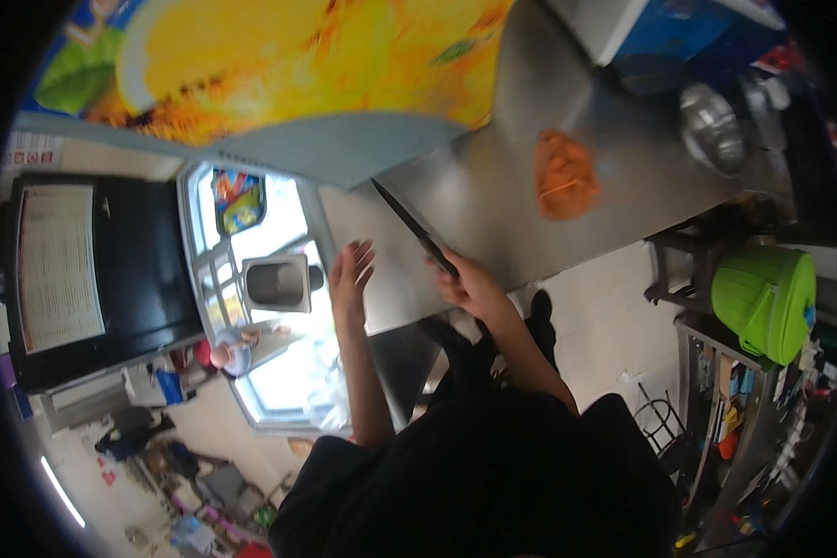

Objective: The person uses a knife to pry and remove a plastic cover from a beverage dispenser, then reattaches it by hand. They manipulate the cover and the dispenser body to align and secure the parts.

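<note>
My right hand is closed around the dark handle of a knife. Its long, narrow blade slants up and left over the steel counter, and the tip ends near the lower edge of a large yellow printed panel. To the left of the knife, my left hand is raised with its fingers stretched out, holding nothing. An orange, lumpy mass rests on the counter to the right, apart from both hands; what it is made of is too blurred to tell.
The yellow printed panel overhangs the counter's far side. A bright glass-topped case with a steel container stands left. Metal bowls lie far right. A green lidded bucket sits above a crowded shelf at right.
</note>
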A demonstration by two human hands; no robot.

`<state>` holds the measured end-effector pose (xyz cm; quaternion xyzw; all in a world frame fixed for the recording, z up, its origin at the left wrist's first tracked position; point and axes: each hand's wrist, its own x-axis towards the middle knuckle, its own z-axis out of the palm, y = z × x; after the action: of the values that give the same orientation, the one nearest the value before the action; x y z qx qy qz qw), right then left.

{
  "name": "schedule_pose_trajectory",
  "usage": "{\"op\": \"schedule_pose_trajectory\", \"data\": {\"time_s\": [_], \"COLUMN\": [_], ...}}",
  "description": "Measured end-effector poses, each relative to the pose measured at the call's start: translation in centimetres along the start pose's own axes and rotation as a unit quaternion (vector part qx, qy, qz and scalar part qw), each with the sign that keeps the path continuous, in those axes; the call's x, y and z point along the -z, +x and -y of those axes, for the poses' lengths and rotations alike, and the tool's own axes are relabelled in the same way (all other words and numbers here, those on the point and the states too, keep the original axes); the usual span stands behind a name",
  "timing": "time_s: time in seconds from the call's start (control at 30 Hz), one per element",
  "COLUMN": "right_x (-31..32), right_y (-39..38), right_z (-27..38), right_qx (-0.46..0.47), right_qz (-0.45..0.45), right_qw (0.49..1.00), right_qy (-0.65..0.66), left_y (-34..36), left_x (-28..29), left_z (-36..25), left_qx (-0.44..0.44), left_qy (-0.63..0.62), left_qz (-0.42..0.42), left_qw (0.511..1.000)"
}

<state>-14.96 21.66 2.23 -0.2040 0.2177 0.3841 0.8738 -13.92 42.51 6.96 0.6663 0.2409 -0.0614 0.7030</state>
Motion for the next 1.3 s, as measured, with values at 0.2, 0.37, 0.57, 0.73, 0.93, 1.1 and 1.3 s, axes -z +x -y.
{"op": "schedule_pose_trajectory", "data": {"time_s": [0.2, 0.37, 0.57, 0.73, 0.93, 1.1, 1.3], "right_x": [8.9, 13.9, 13.4, -0.9, -19.8, -19.1, -20.7], "right_y": [-15.2, -16.1, -13.2, -3.7, 9.8, 11.8, 10.8], "right_z": [11.7, 19.3, 25.2, 36.5, 50.2, 49.4, 50.7], "right_qx": [0.411, 0.357, 0.317, 0.472, 0.427, 0.348, 0.374], "right_qz": [-0.504, -0.587, -0.589, -0.212, -0.025, -0.029, 0.079], "right_qw": [0.529, 0.357, 0.303, 0.733, 0.802, 0.823, 0.86], "right_qy": [-0.545, -0.633, -0.679, -0.44, -0.417, -0.448, -0.336], "left_y": [2.2, 5.8, 5.8, 6.5, 8.0, 8.2, 9.0], "left_x": [-1.2, -5.5, -11.2, -16.2, -19.0, -18.3, -17.2], "left_z": [-3.0, -8.3, -16.9, -21.9, -23.9, -23.5, -23.4], "left_qx": [-0.115, -0.268, -0.392, -0.451, -0.466, -0.467, -0.527], "left_qy": [-0.042, -0.029, -0.079, 0.013, -0.101, 0.019, -0.104], "left_qz": [-0.128, -0.404, -0.458, -0.506, -0.516, -0.561, -0.443], "left_qw": [0.984, 0.874, 0.794, 0.735, 0.712, 0.683, 0.718]}}
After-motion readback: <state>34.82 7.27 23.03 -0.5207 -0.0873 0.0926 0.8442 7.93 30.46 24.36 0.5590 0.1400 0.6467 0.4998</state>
